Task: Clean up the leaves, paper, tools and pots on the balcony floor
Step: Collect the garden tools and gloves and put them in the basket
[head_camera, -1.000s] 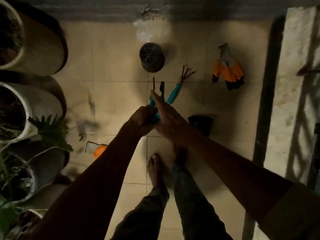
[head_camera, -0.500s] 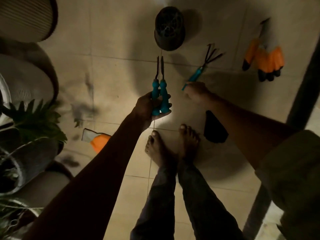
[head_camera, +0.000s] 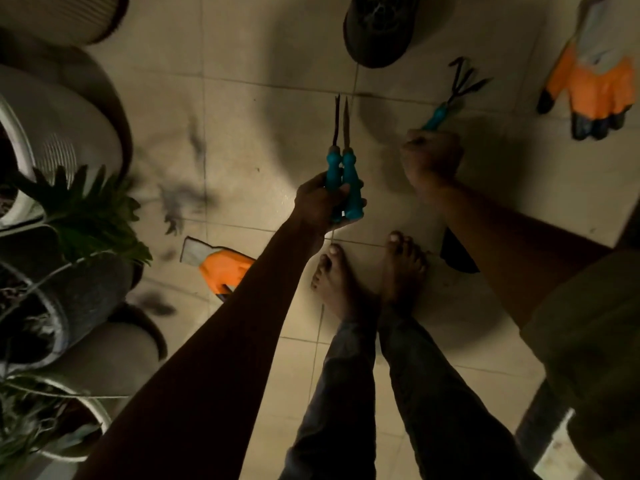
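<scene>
Teal tools (head_camera: 343, 174) in both hands

You have three teal-handled tools: two (head_camera: 346, 174) in your left hand (head_camera: 320, 202) and one hand rake (head_camera: 453, 95) in your right hand (head_camera: 431, 159). You see two orange gloves, one (head_camera: 595, 77) at the upper right and one (head_camera: 221, 268) beside your left arm. Two small dark pots lie on the floor, one (head_camera: 377, 26) at the top and one (head_camera: 457, 256) by your right foot.

Planters (head_camera: 52, 161) crowd left; open tile (head_camera: 263, 109) mid-floor btwn them & dark pot (head_camera: 377, 32).
</scene>
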